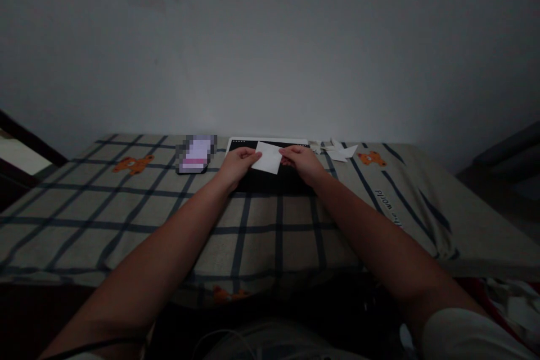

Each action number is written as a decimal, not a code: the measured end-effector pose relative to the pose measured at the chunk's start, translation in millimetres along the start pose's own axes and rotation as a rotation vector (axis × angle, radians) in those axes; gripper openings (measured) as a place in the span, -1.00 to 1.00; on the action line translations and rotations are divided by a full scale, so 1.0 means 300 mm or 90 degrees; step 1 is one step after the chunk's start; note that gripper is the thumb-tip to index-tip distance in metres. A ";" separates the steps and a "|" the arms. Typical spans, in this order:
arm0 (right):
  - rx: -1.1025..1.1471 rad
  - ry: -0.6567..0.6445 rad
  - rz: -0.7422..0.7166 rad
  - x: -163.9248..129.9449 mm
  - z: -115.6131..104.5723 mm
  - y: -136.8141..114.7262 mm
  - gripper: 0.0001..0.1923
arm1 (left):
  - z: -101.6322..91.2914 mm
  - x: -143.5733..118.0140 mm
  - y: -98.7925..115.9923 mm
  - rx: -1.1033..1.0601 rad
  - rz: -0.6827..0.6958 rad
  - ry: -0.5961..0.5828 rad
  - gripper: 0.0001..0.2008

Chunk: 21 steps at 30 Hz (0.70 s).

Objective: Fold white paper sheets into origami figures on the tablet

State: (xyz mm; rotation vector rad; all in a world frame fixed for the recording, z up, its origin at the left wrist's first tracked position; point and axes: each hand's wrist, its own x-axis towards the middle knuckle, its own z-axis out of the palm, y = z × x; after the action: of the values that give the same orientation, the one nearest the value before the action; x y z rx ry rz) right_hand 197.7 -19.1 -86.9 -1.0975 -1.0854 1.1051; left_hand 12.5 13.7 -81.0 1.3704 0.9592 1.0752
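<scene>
Between my two hands is a small, roughly square piece of white paper (268, 158), held slightly turned. My left hand (239, 164) pinches its left edge, thumb on top and fingers curled behind. At the opposite edge, my right hand (302, 162) grips the paper near its upper right corner between thumb and fingers. Beneath both hands lies a flat black board or pad (274, 184) with a pale strip showing along its far side. Whether the paper touches the black surface I cannot tell.
A phone (196, 154) with a lit, blurred screen lies to the left. Folded white paper pieces (341, 151) sit to the right of the board. A checked cloth with bear prints (139, 219) covers the table, which meets a plain wall (270, 56) behind.
</scene>
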 end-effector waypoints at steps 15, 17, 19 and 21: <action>0.023 -0.024 0.006 0.008 -0.006 0.020 -0.76 | 0.006 -0.007 0.009 -0.021 -0.022 -0.001 -0.81; -0.002 -0.029 0.013 0.003 -0.006 0.015 -0.78 | 0.005 -0.006 0.011 -0.027 -0.017 0.003 -0.80; -0.050 -0.015 -0.008 0.001 -0.008 0.010 -0.80 | 0.005 -0.007 0.013 -0.032 -0.024 -0.009 -0.79; -0.108 -0.002 -0.038 0.003 -0.013 0.009 -0.79 | 0.008 -0.010 0.015 -0.038 -0.040 -0.019 -0.79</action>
State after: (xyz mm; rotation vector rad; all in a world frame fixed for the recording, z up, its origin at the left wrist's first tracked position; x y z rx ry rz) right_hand 201.3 -18.3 -89.9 -1.1888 -1.2241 0.9821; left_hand 13.7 9.8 -76.9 1.2964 0.9353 1.0258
